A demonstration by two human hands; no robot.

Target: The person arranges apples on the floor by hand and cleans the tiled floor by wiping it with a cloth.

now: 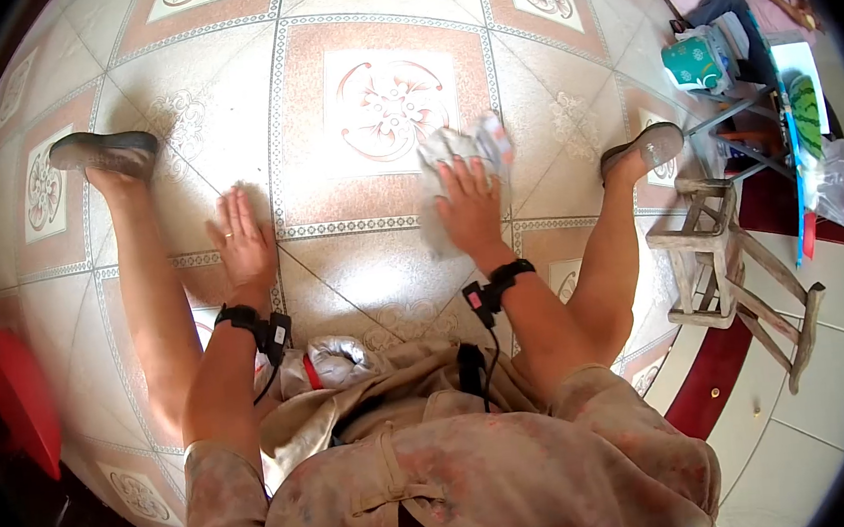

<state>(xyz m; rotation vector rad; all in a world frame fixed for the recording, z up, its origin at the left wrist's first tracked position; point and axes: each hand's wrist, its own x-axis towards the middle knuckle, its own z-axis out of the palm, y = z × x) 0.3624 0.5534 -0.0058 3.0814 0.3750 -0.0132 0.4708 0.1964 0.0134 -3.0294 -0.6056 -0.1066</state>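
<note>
My right hand (470, 204) lies palm down with spread fingers on a greyish-white cloth (447, 146). The cloth is crumpled ahead of the fingertips and blurred at its edges; it rests on the patterned tile floor (351, 260). To the left, my left hand (242, 241) is flat on bare tile, fingers stretched out, with a ring on one finger and nothing held. Each wrist wears a black strap with a small box and a cable.
My legs are stretched out on both sides, in dark shoes (116, 155). A wooden stool (697, 254) stands at the right, near a blue-edged folding table (790, 146) with a watermelon-patterned item. A red plastic object (14, 395) is at the left. A silvery bundle (342, 361) lies by my lap.
</note>
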